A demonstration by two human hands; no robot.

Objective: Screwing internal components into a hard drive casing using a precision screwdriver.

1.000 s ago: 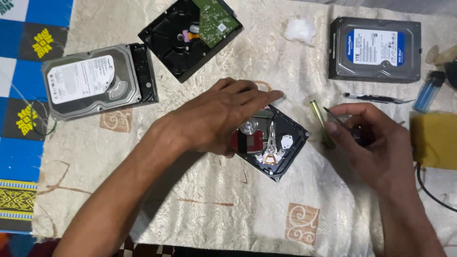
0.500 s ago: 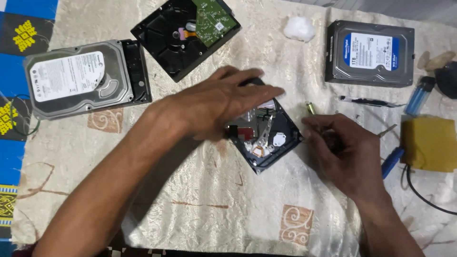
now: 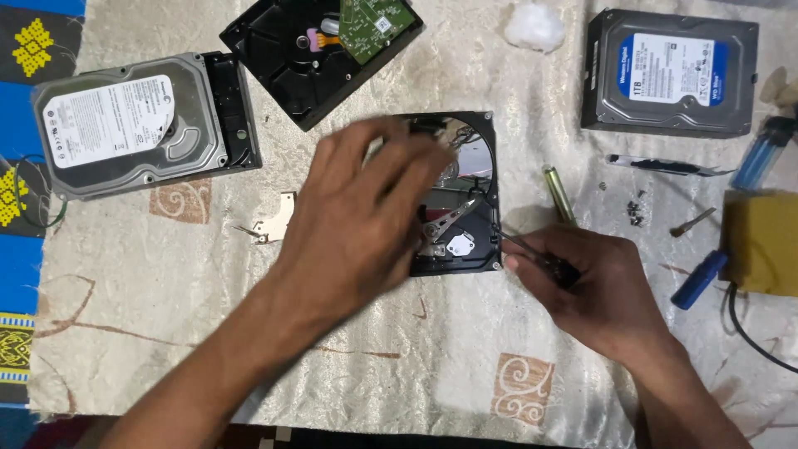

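Note:
An opened hard drive (image 3: 465, 195) lies in the middle of the cloth, its shiny platter and actuator arm exposed. My left hand (image 3: 366, 216), blurred by motion, covers the drive's left half and grips it with spread fingers. My right hand (image 3: 594, 287) is just beyond the drive's lower right corner, closed around a small dark-handled screwdriver (image 3: 540, 258). The thin tip points at the drive's right edge. A small loose metal plate (image 3: 274, 220) lies left of my left hand.
A closed silver drive (image 3: 137, 125) lies far left, a black drive with a green circuit board (image 3: 320, 50) at the top, a blue-labelled drive (image 3: 669, 71) top right. Right of the open drive lie a brass cylinder (image 3: 559, 195), loose screws (image 3: 636, 208), a blue lighter (image 3: 756, 158), a blue-handled screwdriver (image 3: 698, 278) and a yellow box (image 3: 761, 241).
The open drive has turned from slanted to square with the table. My left hand slid to its left side, uncovering the platter. My right hand moved down towards its lower right corner.

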